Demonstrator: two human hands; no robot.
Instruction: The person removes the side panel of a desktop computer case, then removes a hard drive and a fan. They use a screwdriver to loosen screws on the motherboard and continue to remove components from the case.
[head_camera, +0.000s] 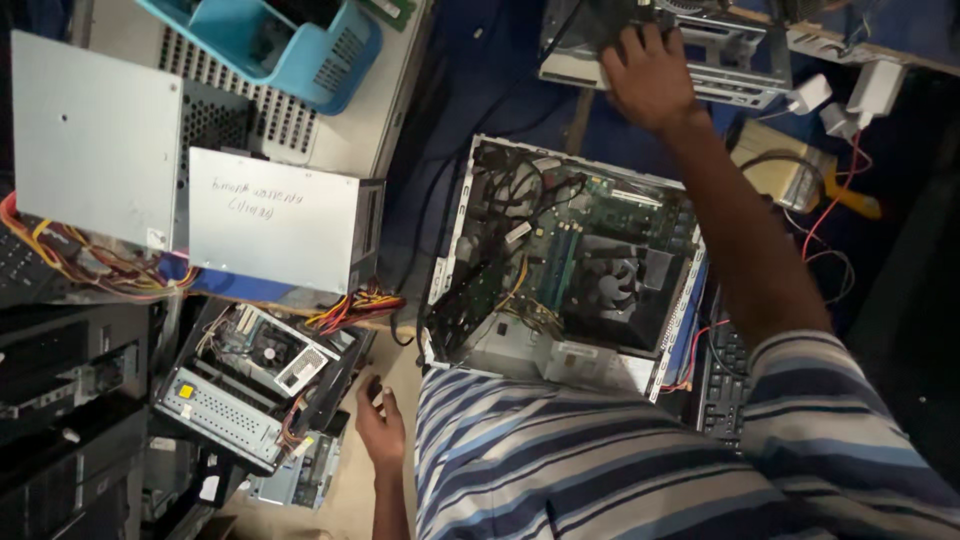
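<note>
An open desktop computer case lies in front of me, showing a green motherboard, a black cooler fan and tangled cables. My right hand reaches past it to the far side and grips a grey metal drive cage, fingers curled over its top. My left hand hangs low beside my striped shirt, next to the black edge of a second opened case. It holds nothing and its fingers are loosely apart.
Two grey power supply boxes with coloured wire bundles lie at left, behind them a perforated case and a blue plastic basket. A black keyboard sits at right. White adapters, a red wire and a yellow-handled tool lie far right.
</note>
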